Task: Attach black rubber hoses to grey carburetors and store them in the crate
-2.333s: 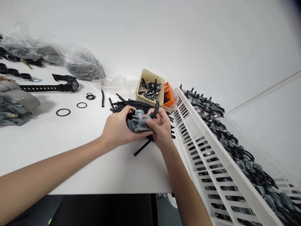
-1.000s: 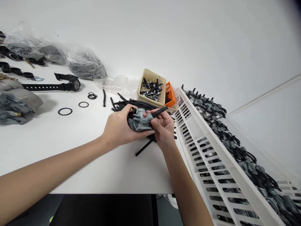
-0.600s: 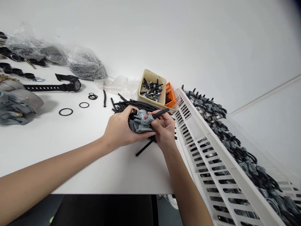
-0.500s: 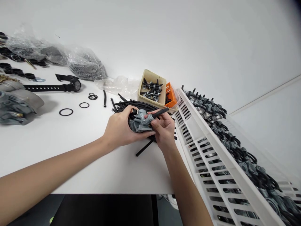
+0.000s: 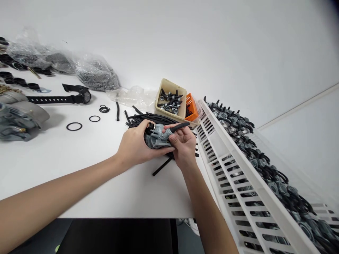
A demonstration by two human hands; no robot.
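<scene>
A grey metal carburetor (image 5: 158,135) is held between both hands above the table. My left hand (image 5: 135,143) wraps round its left side, thumb on top and fingers beneath. My right hand (image 5: 185,144) grips its right end, where a black rubber cap (image 5: 179,126) with a long stem points up and to the right. Under and behind the hands lies a pile of black rubber hoses (image 5: 148,117), partly hidden by them.
A cream bin (image 5: 162,84) of black-stemmed caps and an orange basket (image 5: 194,112) stand behind. Along the right runs a white slatted crate (image 5: 230,148) full of carburetors. Leftward lie black O-rings (image 5: 74,126), a wristwatch (image 5: 85,95), plastic bags (image 5: 96,72) and another carburetor (image 5: 18,121).
Almost nothing differs. Both hands keep their hold on the carburetor, and the view has shifted very slightly.
</scene>
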